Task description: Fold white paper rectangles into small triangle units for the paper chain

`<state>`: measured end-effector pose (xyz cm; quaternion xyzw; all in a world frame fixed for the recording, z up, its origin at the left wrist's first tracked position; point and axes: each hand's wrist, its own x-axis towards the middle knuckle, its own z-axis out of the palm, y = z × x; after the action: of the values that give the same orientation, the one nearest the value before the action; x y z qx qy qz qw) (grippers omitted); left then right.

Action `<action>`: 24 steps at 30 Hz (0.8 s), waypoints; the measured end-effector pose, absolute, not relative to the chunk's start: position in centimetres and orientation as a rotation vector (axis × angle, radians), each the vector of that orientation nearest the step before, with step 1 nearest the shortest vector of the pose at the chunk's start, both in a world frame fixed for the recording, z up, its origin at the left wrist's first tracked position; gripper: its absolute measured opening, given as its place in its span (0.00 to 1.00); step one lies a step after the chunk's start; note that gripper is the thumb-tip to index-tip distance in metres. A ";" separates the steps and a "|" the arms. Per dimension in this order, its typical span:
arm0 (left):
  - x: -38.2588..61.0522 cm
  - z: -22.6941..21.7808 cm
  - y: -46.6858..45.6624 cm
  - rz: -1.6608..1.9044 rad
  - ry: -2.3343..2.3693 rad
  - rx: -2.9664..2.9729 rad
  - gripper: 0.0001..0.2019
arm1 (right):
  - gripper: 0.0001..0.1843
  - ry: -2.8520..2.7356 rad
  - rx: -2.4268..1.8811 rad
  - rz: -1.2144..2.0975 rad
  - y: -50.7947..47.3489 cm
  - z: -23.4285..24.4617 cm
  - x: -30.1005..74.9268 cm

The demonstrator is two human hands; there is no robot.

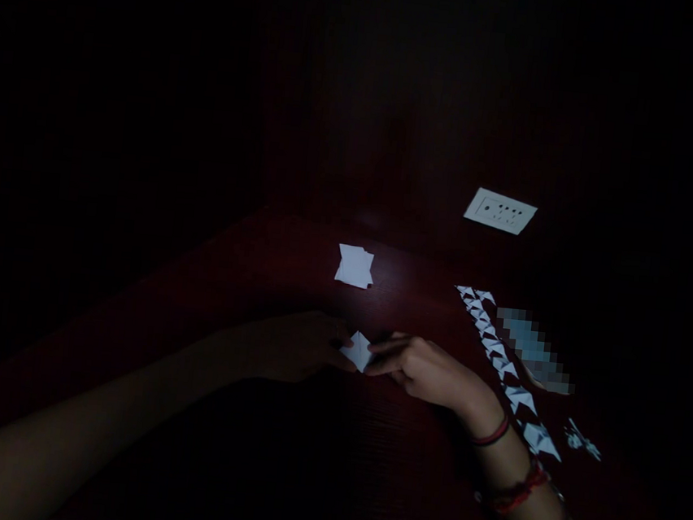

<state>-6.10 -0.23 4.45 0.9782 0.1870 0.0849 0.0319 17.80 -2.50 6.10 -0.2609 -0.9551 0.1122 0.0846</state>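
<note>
A small piece of folded white paper, diamond-shaped with a crease down it, is held between my two hands just above or on the dark red table. My left hand pinches its left corner; part of that hand is lost in shadow. From the other side, the fingers of my right hand are closed on the right corner. Beyond the hands lies a small stack of white paper squares, its edges not lined up.
Several folded white paper pieces run in a row along the right side, beside a blurred-out bluish object. Small white bits lie nearer me. A wall socket is at the back right. The surroundings are very dark.
</note>
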 end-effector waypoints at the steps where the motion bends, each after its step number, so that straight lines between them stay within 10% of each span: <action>1: -6.2 4.4 -0.1 0.274 0.573 2.999 0.20 | 0.22 -2.844 -0.786 0.330 -2.5 6.0 17.8; 24: -6.7 4.5 0.6 0.435 0.702 2.744 0.13 | 0.26 -2.608 -0.860 0.449 -0.5 3.6 18.7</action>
<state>-6.74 0.57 4.52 0.9485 0.2425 0.1504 0.1376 18.74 -0.50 3.58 -0.3040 -0.9222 0.1588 0.1783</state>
